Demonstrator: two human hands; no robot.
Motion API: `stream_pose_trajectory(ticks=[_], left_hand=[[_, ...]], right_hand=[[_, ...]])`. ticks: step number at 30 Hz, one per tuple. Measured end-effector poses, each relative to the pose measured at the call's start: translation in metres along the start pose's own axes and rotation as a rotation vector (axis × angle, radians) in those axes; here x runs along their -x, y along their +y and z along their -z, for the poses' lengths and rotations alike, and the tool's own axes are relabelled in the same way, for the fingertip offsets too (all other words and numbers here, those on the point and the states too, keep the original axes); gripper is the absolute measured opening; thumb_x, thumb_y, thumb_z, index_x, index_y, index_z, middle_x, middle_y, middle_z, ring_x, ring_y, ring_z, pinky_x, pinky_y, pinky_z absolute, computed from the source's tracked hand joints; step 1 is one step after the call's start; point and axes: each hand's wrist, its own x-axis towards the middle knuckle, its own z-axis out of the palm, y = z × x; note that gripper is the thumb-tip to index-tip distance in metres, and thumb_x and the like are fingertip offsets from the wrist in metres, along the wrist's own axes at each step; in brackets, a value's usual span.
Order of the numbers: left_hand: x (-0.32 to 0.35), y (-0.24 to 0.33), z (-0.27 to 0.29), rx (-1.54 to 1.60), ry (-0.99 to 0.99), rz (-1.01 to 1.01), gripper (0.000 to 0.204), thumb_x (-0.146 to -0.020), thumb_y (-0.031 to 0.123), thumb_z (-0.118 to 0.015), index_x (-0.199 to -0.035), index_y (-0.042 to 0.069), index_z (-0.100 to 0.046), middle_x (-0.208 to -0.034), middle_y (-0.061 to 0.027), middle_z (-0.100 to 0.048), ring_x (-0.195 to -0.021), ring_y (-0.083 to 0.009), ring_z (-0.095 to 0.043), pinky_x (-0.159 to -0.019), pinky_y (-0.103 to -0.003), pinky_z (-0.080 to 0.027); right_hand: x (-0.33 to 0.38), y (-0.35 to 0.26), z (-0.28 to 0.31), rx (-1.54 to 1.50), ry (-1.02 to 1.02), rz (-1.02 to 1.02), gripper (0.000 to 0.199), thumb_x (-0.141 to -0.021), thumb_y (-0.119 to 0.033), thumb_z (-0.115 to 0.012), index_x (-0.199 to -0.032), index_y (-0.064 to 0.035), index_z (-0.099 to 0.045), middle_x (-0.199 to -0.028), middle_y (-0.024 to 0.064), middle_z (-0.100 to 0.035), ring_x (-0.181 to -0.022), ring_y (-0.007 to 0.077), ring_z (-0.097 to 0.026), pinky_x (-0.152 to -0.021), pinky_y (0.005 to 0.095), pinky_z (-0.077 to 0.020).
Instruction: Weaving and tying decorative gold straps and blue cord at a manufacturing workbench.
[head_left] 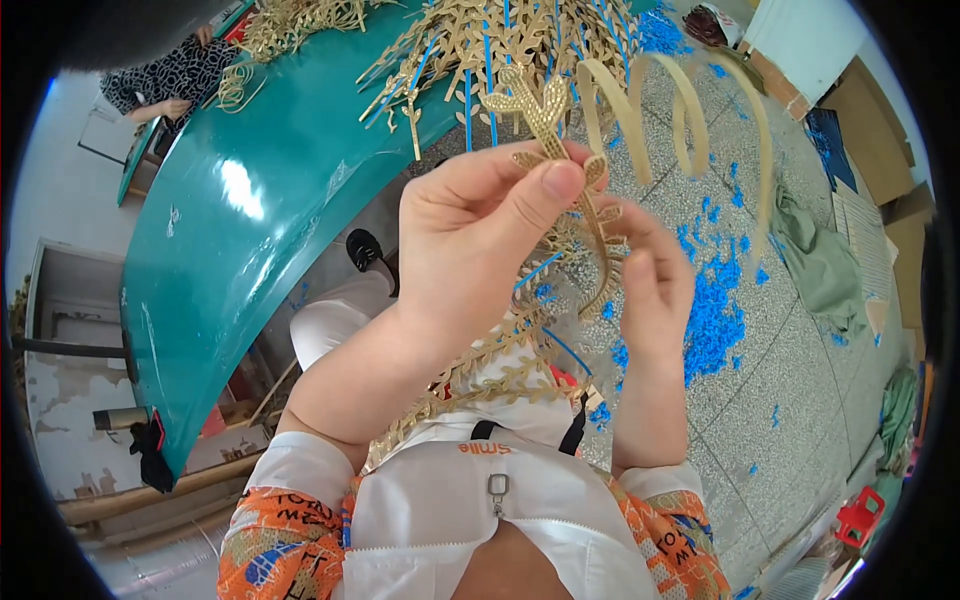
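My left hand [480, 225] is closed in a pinch, thumb against forefinger, on a gold leaf-shaped trim [545, 118] with a beaded-looking surface. Part of the trim sticks up above the fingertips, and a tail curves down below them. Just right of it, my right hand [655, 285] has its fingers bent toward the trim's leaves, with the thumb apart from them. I see nothing gripped there, though its fingertips are partly hidden. A coiled gold ribbon [635, 110] loops in the air beyond both hands. More gold leaf trim [480, 385] lies across my lap.
A green table [250, 270] curves along the left, with gold leaf strips [440, 40] and blue strips hanging over its far end. Blue scraps [715, 310] litter the speckled floor. Green cloth [815, 255] lies at right. Another person [165, 80] sits at the far left.
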Motion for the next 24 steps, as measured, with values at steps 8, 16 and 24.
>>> stream_pose_trajectory(ticks=[8,16,24], left_hand=[[-0.002,0.016,0.004,0.281,0.088,0.078,0.017,-0.082,0.011,-0.056,-0.09,-0.003,-0.059,-0.083,-0.0121,-0.062,-0.074,-0.0129,-0.058,-0.069,-0.023,-0.046],[0.008,0.027,0.005,0.383,0.107,0.091,0.016,-0.084,0.011,-0.052,-0.09,-0.002,-0.058,-0.083,-0.0126,-0.061,-0.075,-0.0144,-0.057,-0.067,-0.025,-0.045],[0.016,0.04,0.018,0.333,-0.034,-0.035,0.021,-0.088,0.018,-0.044,-0.095,0.003,-0.056,-0.089,-0.0107,-0.06,-0.085,-0.026,-0.059,-0.076,-0.036,-0.047]], right_hand=[[0.005,-0.044,0.0,0.079,0.026,-0.138,0.017,-0.079,-0.006,-0.056,-0.093,0.0034,-0.057,-0.067,0.005,-0.056,-0.052,0.0072,-0.049,-0.045,0.0181,-0.0369],[0.008,-0.09,-0.009,0.369,-0.035,0.094,0.022,-0.065,0.0,-0.065,-0.087,0.0019,-0.061,-0.053,0.0034,-0.049,-0.045,0.0136,-0.044,-0.043,0.0247,-0.0308],[0.008,-0.105,-0.021,0.453,-0.042,0.087,0.03,-0.063,0.001,-0.066,-0.092,0.0024,-0.06,-0.053,0.0025,-0.048,-0.043,0.0129,-0.043,-0.041,0.0251,-0.0308]])
